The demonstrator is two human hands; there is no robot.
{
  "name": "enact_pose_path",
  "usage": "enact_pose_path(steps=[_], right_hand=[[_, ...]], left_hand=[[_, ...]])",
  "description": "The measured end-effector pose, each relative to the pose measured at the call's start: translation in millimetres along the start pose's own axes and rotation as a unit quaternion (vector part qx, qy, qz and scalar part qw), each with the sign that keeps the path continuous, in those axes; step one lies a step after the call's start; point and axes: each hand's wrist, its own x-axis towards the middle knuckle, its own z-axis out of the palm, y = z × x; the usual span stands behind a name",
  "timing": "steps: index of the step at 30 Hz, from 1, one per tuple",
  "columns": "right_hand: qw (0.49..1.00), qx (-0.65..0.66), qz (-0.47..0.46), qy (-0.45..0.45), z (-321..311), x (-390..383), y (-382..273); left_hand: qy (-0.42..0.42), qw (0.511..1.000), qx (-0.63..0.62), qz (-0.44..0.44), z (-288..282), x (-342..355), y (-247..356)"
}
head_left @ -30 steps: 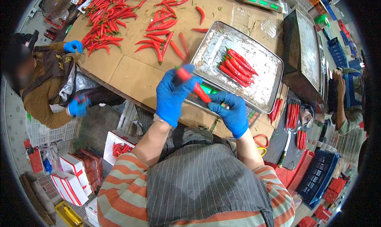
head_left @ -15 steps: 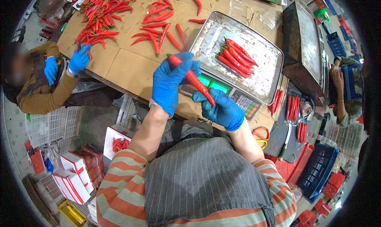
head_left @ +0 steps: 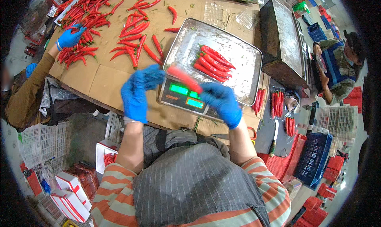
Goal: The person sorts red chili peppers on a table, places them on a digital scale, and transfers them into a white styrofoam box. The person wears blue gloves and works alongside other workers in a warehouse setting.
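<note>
A red chili pepper (head_left: 183,78), smeared by motion, is gripped at its lower right end by my blue-gloved right hand (head_left: 223,102), over the scale's front. To its left, apart from the pepper, my blue-gloved left hand (head_left: 137,94) has its fingers stretched out and holds nothing. Beneath the hands stands a scale with lit green displays (head_left: 178,88). On its worn metal pan (head_left: 244,64), several chili peppers (head_left: 213,63) lie side by side. Loose chili peppers (head_left: 133,32) are scattered on the cardboard left of the pan.
A big chili heap (head_left: 89,14) lies far left, with a co-worker's gloved hand (head_left: 70,38) on it. At right are bundled chilies (head_left: 277,104), a knife (head_left: 274,142), orange-handled scissors (head_left: 251,134), a metal box (head_left: 282,40) and a blue crate (head_left: 313,159). Another person (head_left: 335,68) stands beyond.
My left hand has let go of the chili pepper and drawn left; the right hand now holds it alone. The co-worker's hand has reached farther onto the heap. The whole view has shifted.
</note>
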Motion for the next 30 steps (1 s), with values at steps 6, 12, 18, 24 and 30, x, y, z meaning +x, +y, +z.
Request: enact_pose_path(steps=[6,12,18,24,30], right_hand=[[0.86,-0.371,-0.238,0.257,-80.4,50.2,11.1],[0.825,-0.436,-0.245,0.264,-95.5,73.7,29.4],[0.844,-0.367,-0.283,0.269,-91.1,59.7,26.3],[0.821,-0.364,-0.319,0.303,-78.8,31.3,13.3],[0.841,-0.324,-0.322,0.291,-61.8,12.0,14.0]], left_hand=[[0.061,0.995,0.063,-0.048,-25.7,16.6,-1.6],[0.095,0.989,0.115,-0.011,-63.2,55.9,-69.3],[0.143,0.936,0.313,0.078,-82.3,91.2,-115.3],[0.173,0.836,0.501,0.143,-81.5,129.6,-131.8],[0.175,0.828,0.527,0.075,-79.3,143.6,-129.5]])
